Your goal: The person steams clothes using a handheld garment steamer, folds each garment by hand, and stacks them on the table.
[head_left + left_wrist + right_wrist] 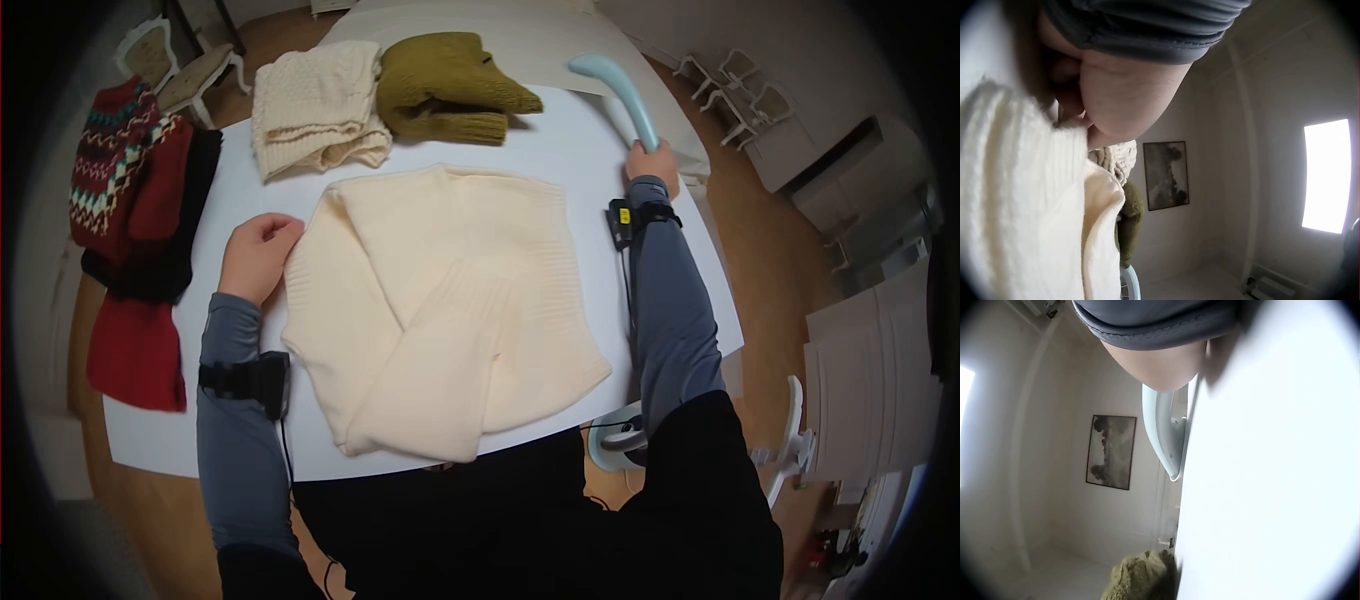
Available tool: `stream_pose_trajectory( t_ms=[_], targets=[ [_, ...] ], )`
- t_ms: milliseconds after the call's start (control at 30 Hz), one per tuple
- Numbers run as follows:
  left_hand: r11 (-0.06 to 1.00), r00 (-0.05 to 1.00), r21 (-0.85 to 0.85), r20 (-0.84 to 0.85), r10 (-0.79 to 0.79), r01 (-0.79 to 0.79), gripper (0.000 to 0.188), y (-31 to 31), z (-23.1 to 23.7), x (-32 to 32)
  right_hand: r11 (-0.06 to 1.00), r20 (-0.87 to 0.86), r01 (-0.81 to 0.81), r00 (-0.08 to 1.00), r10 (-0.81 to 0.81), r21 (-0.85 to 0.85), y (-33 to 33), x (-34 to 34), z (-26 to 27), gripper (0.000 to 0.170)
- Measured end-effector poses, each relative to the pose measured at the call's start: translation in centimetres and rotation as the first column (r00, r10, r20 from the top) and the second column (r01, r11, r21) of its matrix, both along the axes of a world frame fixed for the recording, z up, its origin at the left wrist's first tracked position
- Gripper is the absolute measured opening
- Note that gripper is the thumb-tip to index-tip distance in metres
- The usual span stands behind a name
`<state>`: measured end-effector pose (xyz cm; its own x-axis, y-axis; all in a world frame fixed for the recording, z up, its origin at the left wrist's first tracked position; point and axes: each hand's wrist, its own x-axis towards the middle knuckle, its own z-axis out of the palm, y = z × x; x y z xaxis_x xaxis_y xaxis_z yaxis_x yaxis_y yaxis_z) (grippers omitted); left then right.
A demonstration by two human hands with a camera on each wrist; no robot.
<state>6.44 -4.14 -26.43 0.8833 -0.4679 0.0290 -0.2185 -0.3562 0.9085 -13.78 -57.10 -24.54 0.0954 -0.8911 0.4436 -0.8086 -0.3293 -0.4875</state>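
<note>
Touching the left fingers (286,236), the cream sweater (440,310) lies to their right.

In the head view, a brown floor (752,270) is extending around a white table (190,435) — a white-framed upholstered chair (196,78) is standing at the upper left, similar chairs (768,103) are standing at the upper right, and a broad pale-covered surface (470,28) is lying behind the far edge. In the wrist views, a dark-framed picture (1167,175) is hanging on a pale wall (1207,144) — a bright white rectangle (1327,176) is glowing nearby.
</note>
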Motion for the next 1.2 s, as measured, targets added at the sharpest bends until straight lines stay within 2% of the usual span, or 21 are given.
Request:
stream_pose_trajectory(
  t_ms=[100, 167, 233, 267, 333, 367, 433, 500, 600, 633, 800, 833, 900, 1100, 1200],
  targets=[
    [0.998, 0.998, -0.009, -0.035, -0.054, 0.054, 0.034, 0.0, 0.4, 0.2, 0.995, 0.172, 0.012, 0.985, 0.005, -0.098, 0.3, -0.2, 0.1, 0.040],
    [0.996, 0.994, -0.017, -0.059, -0.094, 0.093, 0.036, 0.1, 0.4, 0.2, 0.989, 0.228, -0.035, 0.971, 0.069, -0.147, -0.2, -0.5, -0.1, 0.042],
    [0.991, 0.990, 0.014, -0.054, -0.133, 0.134, 0.036, 0.3, 0.7, 0.0, 0.953, 0.235, -0.120, 0.954, 0.189, -0.279, -2.0, -1.1, -1.3, 0.046],
    [0.994, 0.993, 0.019, -0.052, -0.108, 0.109, 0.036, 0.5, 0.7, 0.1, 0.951, 0.238, -0.143, 0.948, 0.211, -0.274, -2.6, -1.3, -1.8, 0.046],
    [0.983, 0.981, 0.052, -0.083, -0.173, 0.178, 0.036, 0.5, 1.1, 0.1, 0.894, 0.321, -0.351, 0.843, 0.432, -0.279, -3.1, -2.0, -2.2, 0.046],
    [0.986, 0.985, 0.050, -0.081, -0.154, 0.158, 0.036, 0.6, 1.6, -0.2, 0.886, 0.321, -0.368, 0.834, 0.449, -0.282, -2.4, -2.2, -2.1, 0.046],
    [0.976, 0.968, 0.067, -0.162, -0.194, 0.206, 0.036, 0.8, 2.6, -0.6, 0.782, 0.330, -0.534, 0.711, 0.621, -0.322, -1.1, -2.9, -1.7, 0.042],
    [0.978, 0.969, 0.061, -0.163, -0.186, 0.199, 0.034, 1.0, 2.5, -0.5, 0.752, 0.349, -0.592, 0.667, 0.659, -0.290, 0.8, -3.3, -1.2, 0.037],
    [0.978, 0.950, -0.033, -0.231, -0.210, 0.208, 0.031, 1.2, 2.2, -0.5, 0.614, 0.397, -0.751, 0.500, 0.770, -0.243, 3.0, -3.5, -0.9, 0.038],
    [0.984, 0.952, -0.011, -0.250, -0.175, 0.178, 0.030, 1.3, 2.4, -0.5, 0.616, 0.389, -0.748, 0.506, 0.770, -0.248, 4.1, -3.5, -0.5, 0.038],
    [0.991, 0.954, 0.004, -0.271, -0.131, 0.137, 0.028, 1.0, 3.7, -1.2, 0.313, 0.100, -0.929, 0.298, 0.949, -0.200, 11.2, -3.4, 3.1, 0.043],
    [0.989, 0.952, 0.000, -0.272, -0.142, 0.147, 0.028, 1.0, 3.4, -0.9, 0.313, 0.098, -0.928, 0.299, 0.949, -0.203, 12.4, -3.3, 3.8, 0.043],
    [0.987, 0.950, -0.005, -0.270, -0.153, 0.158, 0.027, 1.2, 2.9, -0.6, 0.266, -0.073, -0.954, 0.278, 0.958, -0.140, 14.8, -3.0, 4.6, 0.042],
    [0.981, 0.947, -0.015, -0.260, -0.189, 0.192, 0.029, 1.0, 1.8, 0.1, 0.190, -0.083, -0.972, 0.202, 0.976, -0.140, 20.0, -1.8, 5.5, 0.041],
    [0.986, 0.953, -0.023, -0.253, -0.167, 0.167, 0.027, 0.9, 2.2, -0.3, 0.122, -0.072, -0.992, 0.124, 0.990, -0.033, 21.4, -2.0, 5.9, 0.042]
  ],
)
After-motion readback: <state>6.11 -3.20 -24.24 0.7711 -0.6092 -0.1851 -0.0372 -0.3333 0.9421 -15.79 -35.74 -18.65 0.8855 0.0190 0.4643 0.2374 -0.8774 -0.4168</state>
